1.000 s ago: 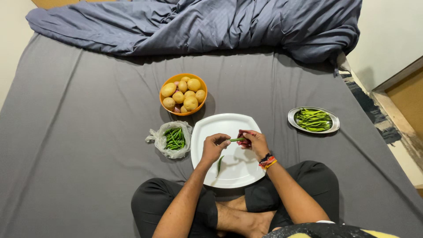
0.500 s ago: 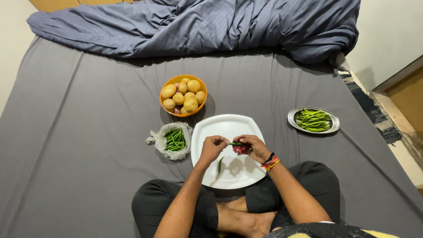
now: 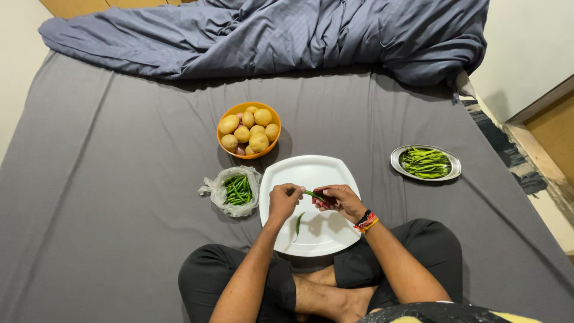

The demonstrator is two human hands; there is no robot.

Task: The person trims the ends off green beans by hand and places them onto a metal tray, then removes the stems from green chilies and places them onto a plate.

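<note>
Head view: left hand and right hand pinch one green chilli between them — right also grips something red, kind unclear. Both above white plate on the bed; second chilli lies on plate. Nearby: bag of chillies, potato bowl, steel plate.

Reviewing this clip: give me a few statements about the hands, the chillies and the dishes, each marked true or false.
1. Both hands, left hand and right hand, hold one green chilli between them. True.
2. The orange bowl holds tomatoes. False: it holds potatoes.
3. A second chilli lies on the white plate. True.
4. The steel plate is empty. False: it holds green chillies.
5. The plastic bag of chillies lies left of the white plate. True.
</note>
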